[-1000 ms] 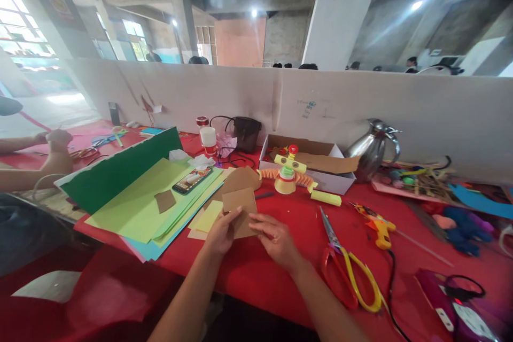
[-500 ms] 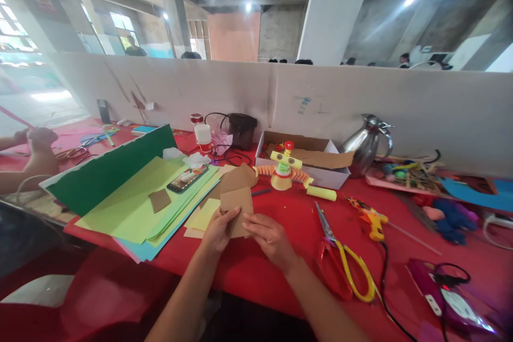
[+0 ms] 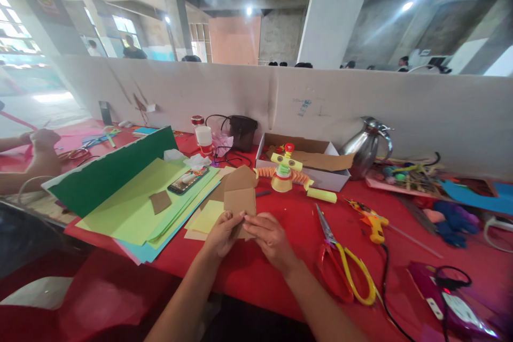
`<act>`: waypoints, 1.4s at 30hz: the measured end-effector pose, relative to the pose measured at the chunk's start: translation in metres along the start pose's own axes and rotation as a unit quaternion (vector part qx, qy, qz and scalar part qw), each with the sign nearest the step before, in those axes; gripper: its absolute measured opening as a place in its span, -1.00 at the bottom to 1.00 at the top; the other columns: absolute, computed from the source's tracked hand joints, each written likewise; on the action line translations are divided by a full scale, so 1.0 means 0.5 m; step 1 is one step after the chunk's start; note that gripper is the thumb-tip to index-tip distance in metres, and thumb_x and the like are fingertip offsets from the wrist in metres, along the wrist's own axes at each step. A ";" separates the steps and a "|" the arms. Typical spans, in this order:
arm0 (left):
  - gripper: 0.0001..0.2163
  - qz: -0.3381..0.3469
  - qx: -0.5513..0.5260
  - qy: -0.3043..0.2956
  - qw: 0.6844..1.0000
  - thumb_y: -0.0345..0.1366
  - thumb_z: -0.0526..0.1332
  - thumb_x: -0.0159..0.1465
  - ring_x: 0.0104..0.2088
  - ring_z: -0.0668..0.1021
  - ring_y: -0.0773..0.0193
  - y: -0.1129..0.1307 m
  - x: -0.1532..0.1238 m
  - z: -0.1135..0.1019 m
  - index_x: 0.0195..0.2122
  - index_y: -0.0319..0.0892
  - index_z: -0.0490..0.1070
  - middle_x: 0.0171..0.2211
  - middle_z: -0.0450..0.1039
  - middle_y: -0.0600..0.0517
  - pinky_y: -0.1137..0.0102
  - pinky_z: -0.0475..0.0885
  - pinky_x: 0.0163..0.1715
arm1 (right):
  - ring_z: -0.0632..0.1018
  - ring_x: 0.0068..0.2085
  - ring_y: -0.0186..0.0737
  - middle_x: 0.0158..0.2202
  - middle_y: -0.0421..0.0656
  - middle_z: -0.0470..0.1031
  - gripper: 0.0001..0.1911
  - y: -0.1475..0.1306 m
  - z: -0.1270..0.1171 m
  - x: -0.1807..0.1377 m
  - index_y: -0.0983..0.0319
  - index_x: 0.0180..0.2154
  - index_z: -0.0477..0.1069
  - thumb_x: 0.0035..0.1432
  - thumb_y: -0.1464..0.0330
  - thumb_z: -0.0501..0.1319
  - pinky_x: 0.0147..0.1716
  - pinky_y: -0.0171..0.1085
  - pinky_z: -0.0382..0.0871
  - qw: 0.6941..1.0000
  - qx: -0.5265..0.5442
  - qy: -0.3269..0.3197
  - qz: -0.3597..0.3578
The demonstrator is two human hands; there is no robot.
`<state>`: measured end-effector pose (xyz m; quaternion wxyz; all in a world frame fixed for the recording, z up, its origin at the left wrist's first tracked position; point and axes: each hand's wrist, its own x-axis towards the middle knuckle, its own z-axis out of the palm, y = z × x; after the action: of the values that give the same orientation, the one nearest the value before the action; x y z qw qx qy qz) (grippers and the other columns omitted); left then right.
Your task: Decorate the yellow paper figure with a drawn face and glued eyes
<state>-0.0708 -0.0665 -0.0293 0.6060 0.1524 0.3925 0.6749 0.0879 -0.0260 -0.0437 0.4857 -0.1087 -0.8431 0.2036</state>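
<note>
A folded piece of brown cardboard is held up over the near edge of the red table. My left hand grips its lower left part, thumb on the front face. My right hand has its fingers closed at the lower right edge, the fingertips of both hands nearly meeting. Beside my left hand lie pale yellow paper pieces on more cardboard. Just beyond the cardboard stands a small paper figure with a yellow head and pleated orange arms. A yellow paper roll lies to its right.
Scissors and a yellow glue gun with a black cord lie at right. A phone rests on green paper sheets at left. Behind stand an open box and a metal jug. Another person's hand is far left.
My left hand's thumb has shifted right along the cardboard, closer to my right fingertips. The cardboard has turned slightly more upright. The view has tilted a little.
</note>
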 end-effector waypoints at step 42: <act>-0.87 -0.031 0.041 -0.030 0.998 -0.44 0.38 0.06 -0.47 0.61 0.22 -0.003 0.002 0.003 -0.35 -0.36 0.55 -0.39 0.62 -0.14 0.45 0.50 -0.47 | 0.53 -0.02 -0.12 -0.01 -0.12 0.59 -0.68 -0.003 0.013 -0.009 0.08 0.04 0.50 0.28 0.42 0.21 0.00 -0.06 0.47 0.999 -0.019 0.006 0.048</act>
<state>-0.0691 -0.0653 -0.0295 0.6316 0.1852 0.4061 0.6340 0.0848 -0.0307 -0.0496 0.4781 -0.1590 -0.8378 0.2103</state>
